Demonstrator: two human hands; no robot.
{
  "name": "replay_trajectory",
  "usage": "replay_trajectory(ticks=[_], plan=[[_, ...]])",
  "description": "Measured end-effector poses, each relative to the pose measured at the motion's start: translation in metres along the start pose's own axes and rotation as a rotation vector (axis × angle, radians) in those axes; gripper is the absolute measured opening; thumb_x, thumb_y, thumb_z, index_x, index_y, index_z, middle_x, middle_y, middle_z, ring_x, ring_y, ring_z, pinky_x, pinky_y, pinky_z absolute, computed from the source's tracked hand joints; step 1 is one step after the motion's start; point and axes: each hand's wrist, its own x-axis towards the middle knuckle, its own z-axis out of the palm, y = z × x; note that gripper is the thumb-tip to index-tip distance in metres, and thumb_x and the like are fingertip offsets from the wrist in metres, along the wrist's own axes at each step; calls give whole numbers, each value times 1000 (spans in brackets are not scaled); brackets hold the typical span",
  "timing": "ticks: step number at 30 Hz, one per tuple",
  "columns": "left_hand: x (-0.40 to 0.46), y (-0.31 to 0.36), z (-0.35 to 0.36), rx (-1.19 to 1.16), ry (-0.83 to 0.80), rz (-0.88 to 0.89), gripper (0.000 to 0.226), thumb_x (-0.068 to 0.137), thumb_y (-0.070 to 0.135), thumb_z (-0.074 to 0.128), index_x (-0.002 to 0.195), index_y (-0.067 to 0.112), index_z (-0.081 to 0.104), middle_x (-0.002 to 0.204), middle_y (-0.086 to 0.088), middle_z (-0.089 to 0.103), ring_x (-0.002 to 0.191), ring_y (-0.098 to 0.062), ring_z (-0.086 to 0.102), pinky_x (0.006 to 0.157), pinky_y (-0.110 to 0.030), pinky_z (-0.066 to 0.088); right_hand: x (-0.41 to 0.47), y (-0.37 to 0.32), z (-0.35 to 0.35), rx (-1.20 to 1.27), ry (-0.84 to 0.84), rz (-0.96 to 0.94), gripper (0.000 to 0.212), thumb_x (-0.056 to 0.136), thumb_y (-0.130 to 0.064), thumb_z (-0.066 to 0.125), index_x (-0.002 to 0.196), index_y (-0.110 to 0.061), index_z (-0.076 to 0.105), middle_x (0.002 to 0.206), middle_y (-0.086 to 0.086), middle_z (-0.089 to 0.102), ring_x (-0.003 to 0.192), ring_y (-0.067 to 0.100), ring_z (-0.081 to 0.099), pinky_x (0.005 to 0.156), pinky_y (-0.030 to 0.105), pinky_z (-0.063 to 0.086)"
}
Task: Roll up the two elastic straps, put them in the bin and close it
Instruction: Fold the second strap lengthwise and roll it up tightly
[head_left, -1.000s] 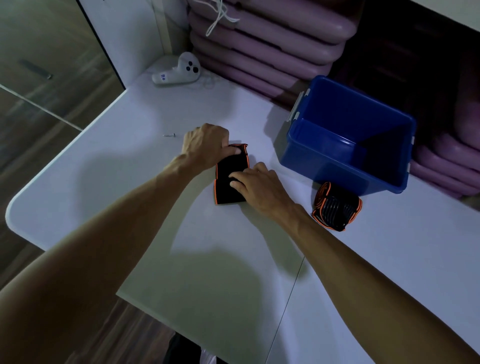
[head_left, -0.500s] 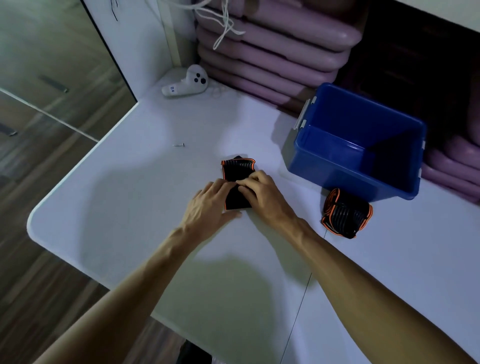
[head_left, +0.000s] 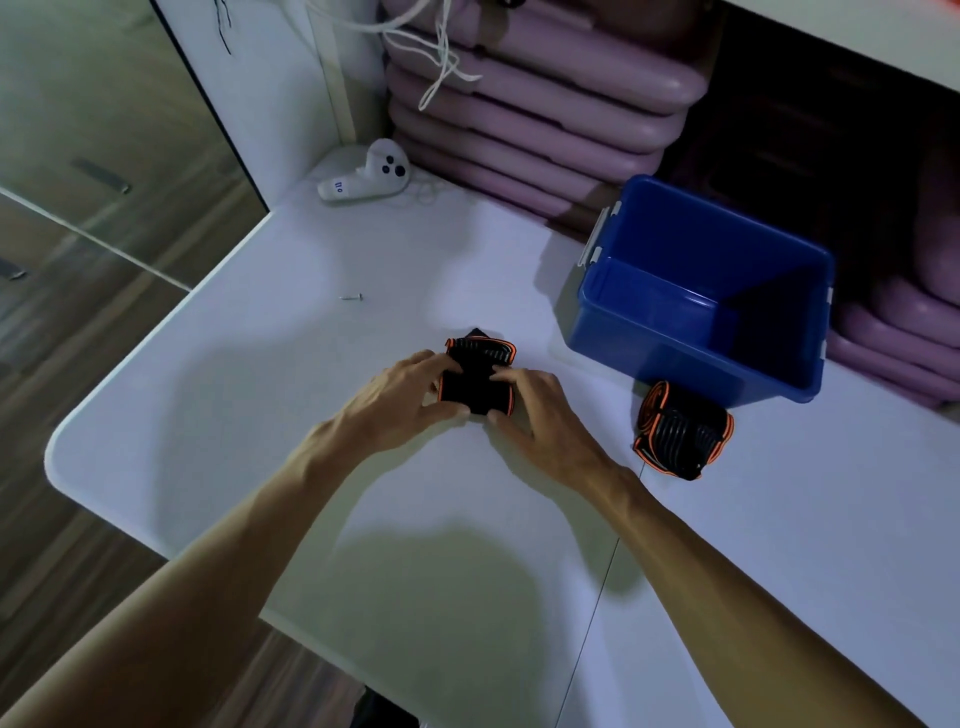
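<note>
A black elastic strap with orange edges (head_left: 477, 382) lies partly rolled on the white table (head_left: 260, 364). My left hand (head_left: 400, 405) grips its left side and my right hand (head_left: 535, 415) grips its right side, fingers on the roll. A short length of the strap still lies flat beyond the roll. A second strap (head_left: 683, 430), rolled up, lies on the table to the right, just in front of the open blue bin (head_left: 696, 296). The bin looks empty. No lid is in view.
A white handheld controller (head_left: 366, 173) lies at the table's far left corner. A small screw (head_left: 352, 297) lies left of the strap. Stacked pink cushions (head_left: 535, 109) and white cords stand behind the table. The table's edge and wooden floor are at the left.
My left hand came from the strap's far end to its near left side. Both hands now hold a thicker roll, and the flat part of the strap is shorter.
</note>
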Motion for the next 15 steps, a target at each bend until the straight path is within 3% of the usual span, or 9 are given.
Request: replay_trajectory(ticks=[3,6,8,10,12,15], plan=[[1,1,1,-115,24,-30,32,83,43,68,106,22,57,92,8,66,84,-12,64,73,-33,52,7,4,-4,-66,77,-32,34,97,-35,52,127,-20,55,120,-11,49,112,9,35,91,7,28],[4,5,2,-188,75,-177,28,86,42,66,101,18,62,87,5,68,79,-11,62,65,-18,44,15,2,-7,-78,63,8,33,100,-39,50,123,-18,60,112,-8,57,105,11,38,83,16,31],[9,5,4,-240,124,-330,29,84,45,66,93,18,61,85,4,68,76,-11,61,59,-18,40,22,-2,-7,-19,57,60,34,99,-42,50,119,-17,62,107,-4,62,103,15,45,82,24,37],[13,6,6,-288,170,-459,36,80,51,67,93,19,58,86,2,70,76,-11,63,57,-24,40,27,-7,-8,95,87,130,31,98,-40,54,115,-15,61,97,-3,64,93,15,56,76,23,43],[15,8,6,-272,187,-521,45,79,56,66,103,20,54,91,0,67,82,-16,62,60,-29,42,30,-12,-9,192,109,212,32,96,-37,59,119,-17,52,88,-4,62,82,10,61,69,19,43],[19,5,3,-174,135,-501,47,82,55,62,108,16,60,102,-1,56,91,-17,53,74,-29,38,36,-13,-10,217,57,309,45,94,-44,57,130,-20,46,100,1,61,92,16,59,83,29,47]])
